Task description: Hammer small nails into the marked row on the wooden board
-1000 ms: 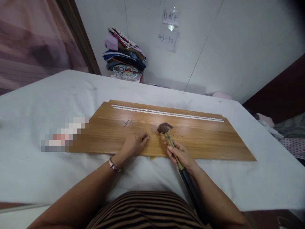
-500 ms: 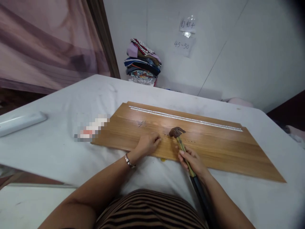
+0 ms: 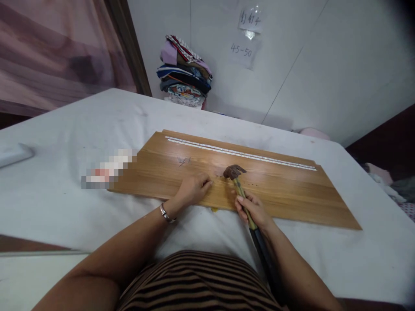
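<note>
My right hand (image 3: 251, 207) is wrapped round the handle of a claw hammer (image 3: 236, 172), gripping it partway along. The rusty hammer head is over the middle of a wooden board (image 3: 292, 192); whether it touches the wood I cannot tell. Just left of the head, my left hand (image 3: 193, 188) rests on the board with its fingers curled closed; anything inside them is hidden. A row of small dark dots (image 3: 253, 185), looking like nail heads, runs across the board on both sides of the hammer head. Several loose nails (image 3: 184, 160) lie beyond my left hand.
Two white strips with markings (image 3: 240, 153) run along the board's far side. A white cloth (image 3: 68, 142) covers the table beneath. To the left lie a blurred-out item (image 3: 108, 169) and a white object (image 3: 16, 154). Folded clothes (image 3: 184, 71) are stacked by the wall.
The whole view has shifted, so the board, hammer and hands appear further left and slightly higher. Both hands keep the same pose, and the hammer stays over the row of dots.
</note>
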The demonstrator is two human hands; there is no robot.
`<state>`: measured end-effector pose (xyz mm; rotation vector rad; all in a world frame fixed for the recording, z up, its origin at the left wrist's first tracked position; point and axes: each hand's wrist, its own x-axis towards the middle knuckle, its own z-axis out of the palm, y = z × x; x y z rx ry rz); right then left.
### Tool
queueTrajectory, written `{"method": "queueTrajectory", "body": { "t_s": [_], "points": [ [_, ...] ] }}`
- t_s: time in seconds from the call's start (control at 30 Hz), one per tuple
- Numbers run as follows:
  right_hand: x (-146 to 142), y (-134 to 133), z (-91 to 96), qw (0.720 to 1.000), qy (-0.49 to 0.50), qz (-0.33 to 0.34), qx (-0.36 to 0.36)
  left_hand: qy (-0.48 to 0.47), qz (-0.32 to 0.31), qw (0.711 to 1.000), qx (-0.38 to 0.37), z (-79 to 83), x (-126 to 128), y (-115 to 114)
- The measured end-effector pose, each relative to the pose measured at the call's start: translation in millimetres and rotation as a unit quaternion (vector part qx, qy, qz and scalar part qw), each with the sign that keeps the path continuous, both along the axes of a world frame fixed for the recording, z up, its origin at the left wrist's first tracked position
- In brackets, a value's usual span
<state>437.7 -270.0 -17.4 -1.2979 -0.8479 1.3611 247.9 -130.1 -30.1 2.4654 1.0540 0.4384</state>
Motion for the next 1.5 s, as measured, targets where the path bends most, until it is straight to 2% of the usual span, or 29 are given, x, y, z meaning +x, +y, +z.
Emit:
{"method": "queueTrajectory", "body": {
  "t_s": [1.1,1.5],
  "points": [
    [3.3,0.1,-1.2,1.0,0.011,0.004,0.0,0.014,0.007,1.0,0.008,-1.0,0.0,-0.1],
    [3.3,-0.4,-2.3,1.0,0.007,0.006,0.004,0.016,0.009,1.0,-0.003,4.4,1.5,-1.5]
  ]
}}
